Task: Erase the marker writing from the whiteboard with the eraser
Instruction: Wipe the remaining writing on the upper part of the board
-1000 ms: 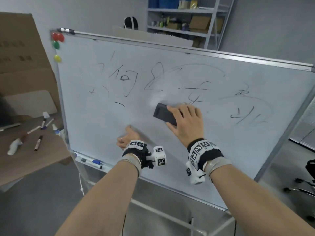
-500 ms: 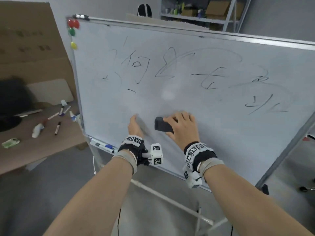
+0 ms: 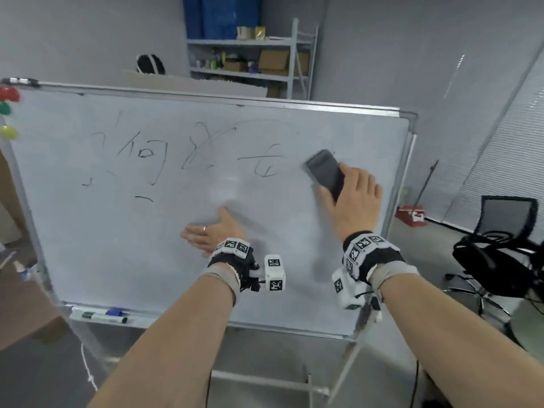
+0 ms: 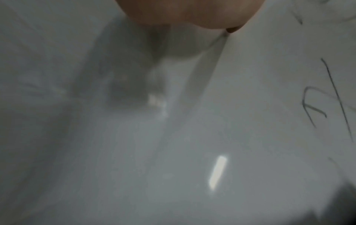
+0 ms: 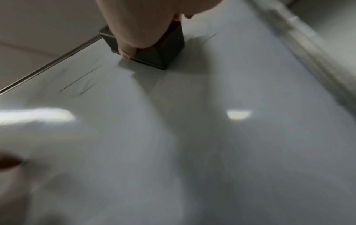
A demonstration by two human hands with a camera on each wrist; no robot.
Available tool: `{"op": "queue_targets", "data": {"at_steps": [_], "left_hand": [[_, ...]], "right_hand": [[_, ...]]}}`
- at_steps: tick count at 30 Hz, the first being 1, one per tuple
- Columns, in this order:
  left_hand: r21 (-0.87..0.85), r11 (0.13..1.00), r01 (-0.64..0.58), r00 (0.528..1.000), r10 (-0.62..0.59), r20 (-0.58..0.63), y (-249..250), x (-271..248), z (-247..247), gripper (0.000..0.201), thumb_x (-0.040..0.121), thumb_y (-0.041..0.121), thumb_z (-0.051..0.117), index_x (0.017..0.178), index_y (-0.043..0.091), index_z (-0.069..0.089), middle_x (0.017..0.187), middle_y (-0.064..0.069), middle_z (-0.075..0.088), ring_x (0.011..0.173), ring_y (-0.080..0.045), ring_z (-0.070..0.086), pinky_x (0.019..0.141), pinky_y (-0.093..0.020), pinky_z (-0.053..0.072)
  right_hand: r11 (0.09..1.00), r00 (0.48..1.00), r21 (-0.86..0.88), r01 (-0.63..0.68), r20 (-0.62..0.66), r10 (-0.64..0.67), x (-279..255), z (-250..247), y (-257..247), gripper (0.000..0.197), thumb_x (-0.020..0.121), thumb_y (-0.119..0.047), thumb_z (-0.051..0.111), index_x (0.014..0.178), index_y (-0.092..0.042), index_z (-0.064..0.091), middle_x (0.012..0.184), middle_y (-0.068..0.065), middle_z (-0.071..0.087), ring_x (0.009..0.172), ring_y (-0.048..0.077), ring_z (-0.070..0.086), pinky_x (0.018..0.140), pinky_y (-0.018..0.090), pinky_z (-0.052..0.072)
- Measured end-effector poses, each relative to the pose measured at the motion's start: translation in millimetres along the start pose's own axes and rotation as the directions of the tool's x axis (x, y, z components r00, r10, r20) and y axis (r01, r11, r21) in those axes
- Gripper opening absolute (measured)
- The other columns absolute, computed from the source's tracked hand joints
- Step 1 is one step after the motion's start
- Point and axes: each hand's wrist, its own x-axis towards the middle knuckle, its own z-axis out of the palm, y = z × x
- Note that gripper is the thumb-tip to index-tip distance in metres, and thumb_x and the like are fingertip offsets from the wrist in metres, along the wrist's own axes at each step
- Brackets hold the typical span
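**Whiteboard Erasing: Brace and Wipe Positions**

The whiteboard (image 3: 117,245) stands on a wheeled frame, its face tilted slightly back. All positions below are given relative to this board.

Marker writing (image 3: 147,154) occupies the upper left and centre of the board. The area at upper right reads as wiped clean, apart from faint smears.

The left hand (image 3: 212,232) lies flat against the lower centre of the board, fingers straight and spread, holding nothing. This placement most likely steadies the board against the wiping pressure, since a wheeled frame tends to roll or rock.

The right hand (image 3: 353,198) is at the upper right of the board, near its right frame edge. Its fingers curl over the rear of the eraser (image 3: 325,172), with the thumb along one side. The right wrist view shows the eraser base set flat against the surface, a position that presents the full pad face to the ink.

The eraser sits just right of the nearest remaining strokes, so a leftward stroke appears to be the next requirement.

Two markers (image 3: 101,315) rest in the tray at the lower left edge.
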Motion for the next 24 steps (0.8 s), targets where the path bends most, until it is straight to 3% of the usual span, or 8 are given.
{"op": "queue_targets", "data": {"at_steps": [4, 7, 9, 12, 15, 18, 20, 24], "left_hand": [[0.02, 1.0, -0.016, 1.0, 0.016, -0.007, 1.5, -9.6, 12.9, 0.089, 0.094, 0.05, 0.046, 0.158, 0.008, 0.002, 0.167, -0.005, -0.003, 0.154, -0.024, 0.0, 0.121, -0.037, 0.005], [0.013, 1.0, -0.006, 1.0, 0.006, 0.001, 1.8, -7.3, 10.0, 0.088, 0.095, 0.052, 0.044, 0.158, 0.008, 0.002, 0.167, -0.004, -0.002, 0.154, -0.024, 0.0, 0.121, -0.037, 0.005], [0.011, 1.0, -0.003, 1.0, 0.003, -0.009, 2.8, -4.2, 5.6, 0.088, 0.095, 0.053, 0.045, 0.158, 0.008, 0.004, 0.167, -0.005, 0.0, 0.154, -0.024, 0.003, 0.121, -0.038, 0.007], [0.009, 1.0, -0.004, 1.0, 0.005, -0.017, 6.3, 6.3, -3.6, 0.088, 0.096, 0.052, 0.046, 0.158, 0.007, 0.005, 0.166, -0.007, -0.001, 0.153, -0.027, 0.007, 0.121, -0.042, 0.008], [0.026, 1.0, -0.016, 0.998, 0.017, -0.052, 9.0, 26.7, -12.2, 0.087, 0.096, 0.05, 0.046, 0.157, 0.004, 0.005, 0.166, -0.01, -0.002, 0.153, -0.029, 0.007, 0.124, -0.042, 0.006], [0.02, 1.0, -0.007, 0.999, 0.008, -0.049, 12.3, 39.1, -17.4, 0.087, 0.096, 0.051, 0.044, 0.157, 0.005, 0.004, 0.166, -0.009, -0.003, 0.153, -0.028, 0.005, 0.124, -0.04, 0.003], [0.003, 1.0, -0.007, 0.999, 0.007, -0.041, 13.8, 38.8, -17.1, 0.087, 0.096, 0.052, 0.045, 0.157, 0.006, 0.004, 0.166, -0.009, -0.002, 0.153, -0.027, 0.005, 0.124, -0.038, 0.003], [-0.052, 0.999, 0.002, 0.999, -0.004, -0.041, 15.0, 25.3, -8.0, 0.09, 0.095, 0.053, 0.048, 0.157, 0.005, 0.004, 0.166, -0.007, -0.001, 0.153, -0.027, 0.004, 0.124, -0.036, 0.002]], "right_hand": [[0.951, 0.951, -0.037, -0.306, -0.052, 0.304, -0.6, -13.4, 35.0, 0.067, 0.094, -0.061, 0.051, 0.125, -0.003, 0.053, 0.116, 0.015, 0.06, 0.109, 0.036, 0.055, 0.093, 0.046, 0.04], [0.912, 0.909, 0.029, -0.41, -0.066, 0.411, -7.5, -7.7, 31.0, 0.07, 0.093, -0.062, 0.046, 0.124, 0.0, 0.052, 0.115, 0.017, 0.058, 0.108, 0.038, 0.055, 0.092, 0.047, 0.04], [0.931, 0.93, 0.039, -0.363, -0.041, 0.364, -10.5, -0.1, 15.9, 0.062, 0.092, -0.057, 0.057, 0.118, -0.001, 0.054, 0.11, 0.017, 0.058, 0.103, 0.039, 0.054, 0.089, 0.048, 0.041], [0.987, 0.989, 0.072, -0.142, 0.045, 0.139, -20.9, 17.5, -25.1, 0.054, 0.087, -0.054, 0.069, 0.115, -0.009, 0.057, 0.107, 0.013, 0.059, 0.097, 0.034, 0.052, 0.083, 0.044, 0.042], [0.993, 0.99, 0.114, 0.014, 0.137, -0.03, -31.4, 32.2, -63.0, 0.052, 0.083, -0.055, 0.072, 0.115, -0.016, 0.059, 0.106, 0.007, 0.06, 0.093, 0.032, 0.052, 0.079, 0.042, 0.043], [0.988, 0.987, 0.117, 0.097, 0.114, -0.111, -32.1, 33.1, -62.1, 0.053, 0.081, -0.054, 0.075, 0.114, -0.016, 0.059, 0.106, 0.006, 0.062, 0.091, 0.032, 0.055, 0.077, 0.042, 0.041], [0.991, 0.991, 0.094, 0.099, 0.084, -0.107, -29.4, 28.9, -48.6, 0.054, 0.084, -0.055, 0.073, 0.116, -0.014, 0.059, 0.109, 0.007, 0.063, 0.093, 0.032, 0.055, 0.079, 0.042, 0.039], [0.989, 0.99, 0.047, -0.142, 0.018, 0.141, -18.7, 13.2, -15.2, 0.058, 0.092, -0.058, 0.06, 0.123, -0.009, 0.056, 0.115, 0.013, 0.061, 0.1, 0.033, 0.055, 0.083, 0.044, 0.043]]}}
